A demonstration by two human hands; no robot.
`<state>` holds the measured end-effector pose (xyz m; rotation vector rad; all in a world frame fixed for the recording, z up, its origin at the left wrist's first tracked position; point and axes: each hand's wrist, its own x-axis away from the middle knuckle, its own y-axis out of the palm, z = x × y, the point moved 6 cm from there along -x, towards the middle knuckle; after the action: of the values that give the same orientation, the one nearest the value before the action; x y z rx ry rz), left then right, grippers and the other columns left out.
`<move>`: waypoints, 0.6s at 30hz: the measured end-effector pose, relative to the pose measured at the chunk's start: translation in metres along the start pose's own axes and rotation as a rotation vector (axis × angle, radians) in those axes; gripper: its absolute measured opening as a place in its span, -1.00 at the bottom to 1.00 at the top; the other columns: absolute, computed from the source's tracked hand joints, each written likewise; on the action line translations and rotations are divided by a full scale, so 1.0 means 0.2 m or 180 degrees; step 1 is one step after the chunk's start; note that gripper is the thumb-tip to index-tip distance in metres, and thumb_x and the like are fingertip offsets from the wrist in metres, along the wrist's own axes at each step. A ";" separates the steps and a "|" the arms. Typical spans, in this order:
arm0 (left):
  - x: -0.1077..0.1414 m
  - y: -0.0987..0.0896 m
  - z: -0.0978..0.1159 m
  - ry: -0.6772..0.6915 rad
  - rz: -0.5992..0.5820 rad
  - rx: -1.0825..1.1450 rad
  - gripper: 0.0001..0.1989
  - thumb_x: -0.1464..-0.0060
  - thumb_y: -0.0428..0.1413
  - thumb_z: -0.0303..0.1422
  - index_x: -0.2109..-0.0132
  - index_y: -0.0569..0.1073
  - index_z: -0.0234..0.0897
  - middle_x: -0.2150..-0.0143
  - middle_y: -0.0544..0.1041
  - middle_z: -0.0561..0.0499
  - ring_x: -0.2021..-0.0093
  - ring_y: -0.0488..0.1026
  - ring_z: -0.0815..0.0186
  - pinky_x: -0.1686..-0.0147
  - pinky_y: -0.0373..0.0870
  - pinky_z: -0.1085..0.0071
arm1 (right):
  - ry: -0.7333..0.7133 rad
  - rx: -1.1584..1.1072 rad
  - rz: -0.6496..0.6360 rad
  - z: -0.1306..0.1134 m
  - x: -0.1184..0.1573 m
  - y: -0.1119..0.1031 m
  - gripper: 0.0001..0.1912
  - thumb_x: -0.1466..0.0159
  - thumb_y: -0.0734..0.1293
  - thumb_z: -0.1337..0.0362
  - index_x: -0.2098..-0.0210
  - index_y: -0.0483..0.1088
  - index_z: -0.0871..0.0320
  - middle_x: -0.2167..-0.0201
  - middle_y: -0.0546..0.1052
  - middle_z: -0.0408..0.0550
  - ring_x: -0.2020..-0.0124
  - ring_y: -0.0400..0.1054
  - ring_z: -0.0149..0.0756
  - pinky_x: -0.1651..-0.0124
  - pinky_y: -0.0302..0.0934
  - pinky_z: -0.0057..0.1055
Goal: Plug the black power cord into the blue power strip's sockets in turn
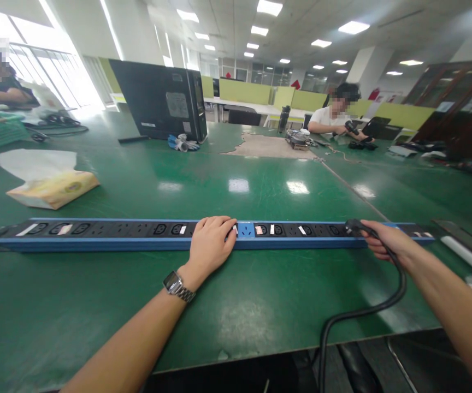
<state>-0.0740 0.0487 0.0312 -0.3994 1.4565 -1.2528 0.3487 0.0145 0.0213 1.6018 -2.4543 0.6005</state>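
Fingers of left hand flat, spread on power strip lying lengthwise along bench near edge; right hand gripping black plug at strip's right end.

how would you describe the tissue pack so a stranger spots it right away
Start at the long blue power strip lying across the green table. Look beyond its left part: the tissue pack lies there alone. It is the only soft yellow packet, with a white tissue sticking out on top.
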 end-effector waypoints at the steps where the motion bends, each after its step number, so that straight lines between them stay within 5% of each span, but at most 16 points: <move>1: 0.00 0.00 0.00 0.0004 0.0000 -0.0003 -0.69 -0.28 -0.06 -0.29 -0.03 0.51 -0.19 -0.03 0.55 -0.02 -0.03 0.43 0.17 -0.09 0.23 0.16 | 0.0184 -0.0029 -0.0123 0.03 -0.01 0.00 -0.63 -0.29 0.24 0.03 0.54 0.16 0.10 0.79 0.03 -0.34 0.82 -0.16 -0.63 0.66 -0.38 -0.53; 4: 0.00 0.01 0.00 0.0015 -0.0010 -0.0016 -0.69 -0.27 -0.05 -0.29 -0.03 0.51 -0.18 -0.03 0.55 -0.01 -0.03 0.43 0.18 -0.09 0.23 0.17 | 0.0548 -0.0102 -0.0251 0.09 -0.02 -0.02 -0.62 -0.32 0.19 0.00 0.49 0.15 0.11 0.79 0.04 -0.35 0.82 -0.16 -0.60 0.71 -0.33 -0.59; 18: 0.00 0.00 0.00 -0.0003 -0.0018 -0.0023 -0.69 -0.27 -0.05 -0.28 -0.04 0.51 -0.20 -0.03 0.55 0.01 -0.04 0.43 0.18 -0.09 0.23 0.17 | 0.0484 -0.0141 -0.0283 0.14 0.02 0.05 -0.60 -0.30 0.23 -0.03 0.48 0.17 0.13 0.79 0.07 -0.34 0.80 -0.10 -0.57 0.73 -0.24 -0.60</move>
<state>-0.0737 0.0485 0.0311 -0.4093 1.4603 -1.2520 0.3410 0.0035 -0.0064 1.5769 -2.2596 0.6251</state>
